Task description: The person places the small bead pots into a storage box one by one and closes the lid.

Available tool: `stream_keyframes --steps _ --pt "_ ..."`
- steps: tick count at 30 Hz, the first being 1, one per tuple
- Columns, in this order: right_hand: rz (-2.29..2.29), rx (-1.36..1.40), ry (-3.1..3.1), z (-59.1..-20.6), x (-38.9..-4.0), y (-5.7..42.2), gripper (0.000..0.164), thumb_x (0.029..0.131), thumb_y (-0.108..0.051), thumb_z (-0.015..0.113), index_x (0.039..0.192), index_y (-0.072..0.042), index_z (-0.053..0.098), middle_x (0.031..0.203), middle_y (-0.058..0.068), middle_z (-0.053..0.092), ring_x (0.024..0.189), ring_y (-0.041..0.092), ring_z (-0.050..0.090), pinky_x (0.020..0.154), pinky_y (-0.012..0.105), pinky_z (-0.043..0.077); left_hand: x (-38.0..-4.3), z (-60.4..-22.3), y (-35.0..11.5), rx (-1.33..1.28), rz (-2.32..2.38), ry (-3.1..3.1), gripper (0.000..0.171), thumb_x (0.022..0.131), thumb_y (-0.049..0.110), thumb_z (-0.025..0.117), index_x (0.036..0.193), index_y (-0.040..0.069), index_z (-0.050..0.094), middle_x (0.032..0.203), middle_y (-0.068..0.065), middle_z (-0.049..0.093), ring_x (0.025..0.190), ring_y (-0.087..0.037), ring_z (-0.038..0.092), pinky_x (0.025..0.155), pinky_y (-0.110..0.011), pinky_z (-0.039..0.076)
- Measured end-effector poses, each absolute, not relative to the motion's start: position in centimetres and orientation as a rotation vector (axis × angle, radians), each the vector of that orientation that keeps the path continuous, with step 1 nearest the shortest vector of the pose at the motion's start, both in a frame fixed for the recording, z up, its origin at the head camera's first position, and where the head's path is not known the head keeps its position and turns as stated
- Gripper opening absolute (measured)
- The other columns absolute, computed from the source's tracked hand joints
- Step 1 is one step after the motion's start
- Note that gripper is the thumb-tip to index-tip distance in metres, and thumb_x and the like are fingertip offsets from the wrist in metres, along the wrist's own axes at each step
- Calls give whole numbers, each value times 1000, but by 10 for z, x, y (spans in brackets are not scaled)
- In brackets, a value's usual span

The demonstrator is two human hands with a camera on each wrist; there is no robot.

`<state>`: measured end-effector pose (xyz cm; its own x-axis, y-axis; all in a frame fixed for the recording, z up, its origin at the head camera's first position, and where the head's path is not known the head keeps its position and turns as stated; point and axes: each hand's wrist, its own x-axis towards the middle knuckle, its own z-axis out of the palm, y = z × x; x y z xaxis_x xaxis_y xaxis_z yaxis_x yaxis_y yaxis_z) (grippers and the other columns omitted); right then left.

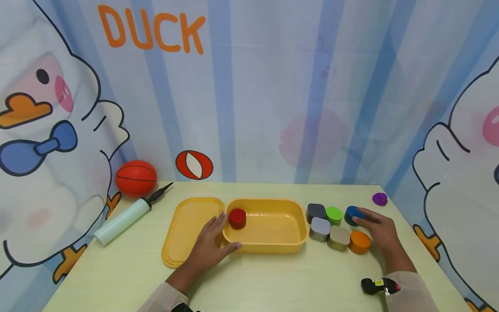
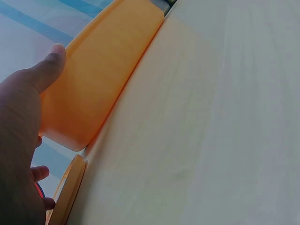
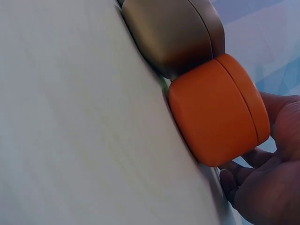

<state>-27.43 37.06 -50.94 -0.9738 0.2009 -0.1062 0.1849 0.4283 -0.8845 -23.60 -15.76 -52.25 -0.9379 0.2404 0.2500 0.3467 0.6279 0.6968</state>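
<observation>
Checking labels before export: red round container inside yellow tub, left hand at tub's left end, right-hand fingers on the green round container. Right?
Not quite: right hand has its fingers on the blue round container, not the green one; see head view. The rest is right: red round container inside yellow tub, left hand at tub's left end.
</observation>
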Motion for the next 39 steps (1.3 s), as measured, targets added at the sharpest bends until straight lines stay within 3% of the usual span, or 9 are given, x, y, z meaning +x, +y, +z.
stream_keyframes --steps 13,25,39 --pt "1595 -367 -2649 -514 -279 369 62 107 -31 73 159 -4 52 173 27 35 163 53 31 133 64 30 -237 -523 -157 -503 -1191 -2699 100 92 54 85 168 8 41 179 -8 34 167 -46 29 133 -69 27" --pt "1560 -344 -2665 -523 -280 373 68 106 -44 73 159 -6 52 175 20 34 166 52 25 134 65 26 -236 -522 -157 -506 -1184 -2706 101 92 56 85 168 7 41 178 -10 34 166 -45 32 133 -67 28" --pt "1600 -407 -2568 -525 -279 373 68 102 -46 77 155 -8 57 174 15 39 168 47 24 136 64 24 -236 -524 -157 -524 -1184 -2685 99 92 53 86 167 6 41 178 -11 36 164 -45 36 132 -67 31"
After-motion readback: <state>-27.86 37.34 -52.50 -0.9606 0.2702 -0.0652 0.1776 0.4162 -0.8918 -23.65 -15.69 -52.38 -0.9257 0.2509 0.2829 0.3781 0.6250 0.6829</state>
